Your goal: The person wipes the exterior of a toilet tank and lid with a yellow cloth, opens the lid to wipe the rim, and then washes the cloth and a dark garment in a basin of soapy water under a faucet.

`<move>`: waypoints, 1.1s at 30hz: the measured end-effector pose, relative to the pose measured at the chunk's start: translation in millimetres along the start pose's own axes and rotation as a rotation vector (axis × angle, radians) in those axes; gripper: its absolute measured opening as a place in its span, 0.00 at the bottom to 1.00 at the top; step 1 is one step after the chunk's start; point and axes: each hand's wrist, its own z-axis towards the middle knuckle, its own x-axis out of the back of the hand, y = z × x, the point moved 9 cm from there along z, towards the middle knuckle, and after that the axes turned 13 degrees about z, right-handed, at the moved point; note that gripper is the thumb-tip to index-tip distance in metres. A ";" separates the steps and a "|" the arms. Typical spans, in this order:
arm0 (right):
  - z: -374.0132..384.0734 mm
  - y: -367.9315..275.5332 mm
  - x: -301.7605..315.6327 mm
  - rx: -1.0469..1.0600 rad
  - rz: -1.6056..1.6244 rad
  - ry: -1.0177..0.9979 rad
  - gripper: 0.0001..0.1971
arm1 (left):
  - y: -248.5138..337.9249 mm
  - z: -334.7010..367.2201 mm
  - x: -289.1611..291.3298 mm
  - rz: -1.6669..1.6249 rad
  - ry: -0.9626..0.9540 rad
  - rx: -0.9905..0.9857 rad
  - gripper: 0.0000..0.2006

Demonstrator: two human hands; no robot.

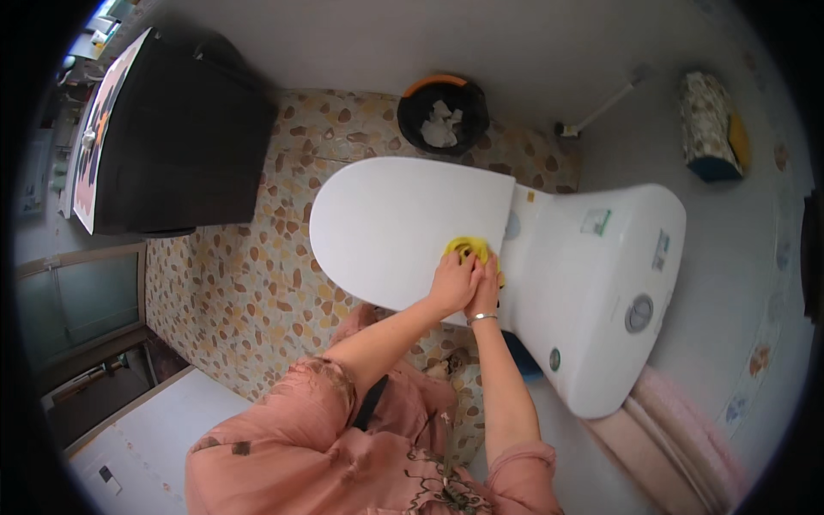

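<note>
A white toilet lid lies closed, its rounded end toward the left. Near its hinge end, a bunched yellow cloth with dark spots is pressed against the surface. My left hand grips the cloth from the left, fingers curled over it. Right beside it, touching it, my right hand is closed on the same cloth; a silver bracelet circles that wrist. Part of the cloth is hidden under my fingers. The white toilet tank with a round flush button stands to the right.
Beyond the lid sits a black waste bin with crumpled paper. A dark cabinet stands at far left on the pebble-patterned floor. A tissue box is on the right wall; pinkish towels hang beside the tank.
</note>
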 end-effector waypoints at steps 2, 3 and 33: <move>46.1 -4.5 8.0 -0.073 0.142 0.123 0.22 | 0.8 45.9 21.2 0.099 0.084 -0.081 0.19; 73.8 -7.8 4.9 -0.076 0.140 0.120 0.22 | 3.8 72.8 33.4 0.138 0.107 -0.148 0.20; -72.0 -233.3 -312.2 1.017 -0.923 -1.047 0.18 | -233.6 -136.3 87.7 -1.073 0.274 1.271 0.24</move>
